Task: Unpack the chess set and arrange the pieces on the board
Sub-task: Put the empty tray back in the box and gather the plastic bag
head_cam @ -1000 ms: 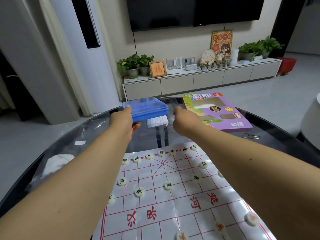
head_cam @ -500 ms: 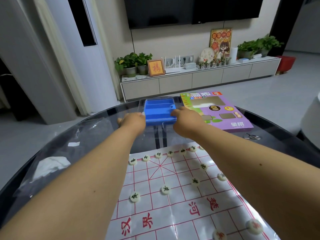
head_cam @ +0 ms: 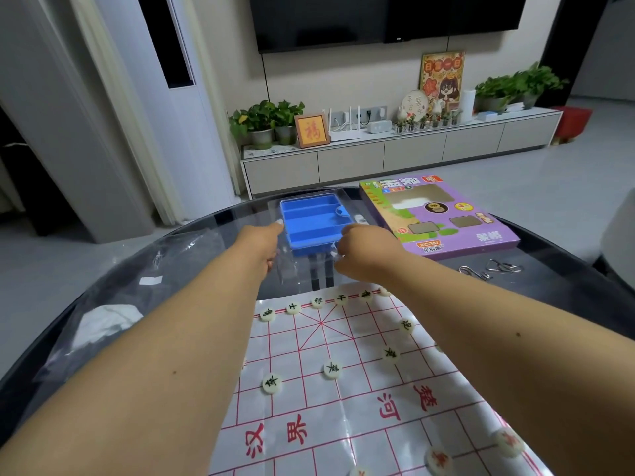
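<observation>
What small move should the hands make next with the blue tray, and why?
Probably let go and draw both hands back toward the board. The blue tray already sits open side up on the glass table, its compartments look empty, and the left hand and right hand flank it.

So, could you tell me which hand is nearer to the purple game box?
The right hand. It is at the right side of the blue tray, just left of the purple game box; the left hand is on the tray's far side.
</observation>
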